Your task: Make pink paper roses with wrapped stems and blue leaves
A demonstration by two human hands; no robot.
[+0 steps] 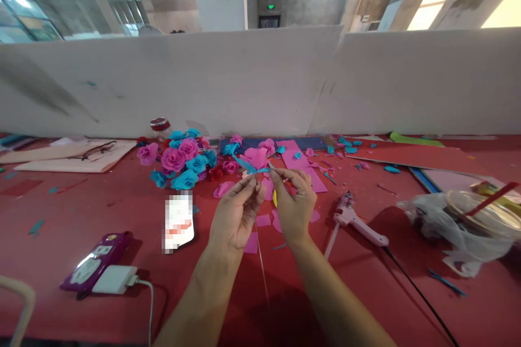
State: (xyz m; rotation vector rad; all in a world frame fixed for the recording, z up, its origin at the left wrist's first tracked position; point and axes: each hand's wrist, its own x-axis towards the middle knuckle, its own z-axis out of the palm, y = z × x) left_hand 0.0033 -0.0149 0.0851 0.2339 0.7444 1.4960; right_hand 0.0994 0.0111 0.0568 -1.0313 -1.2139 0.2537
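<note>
My left hand (238,211) and my right hand (293,203) meet above the middle of the red table, thumbs and fingers pinched. Between their fingertips is a piece of blue crepe paper (253,167), partly covered by the fingers. A thin, light stick (261,263) runs down from below my left hand; whether it is held or lies on the table I cannot tell. Just behind the fingertips shows a pink paper flower (257,157). Pink paper pieces (264,220) lie under and around both hands.
A bunch of blue, pink and red paper flowers (183,160) lies left of my hands, behind a phone (179,222). On the right are a glue gun (360,225) and a bowl in a plastic bag (431,217). A purple power strip (97,260) with a white charger (116,279) lies front left.
</note>
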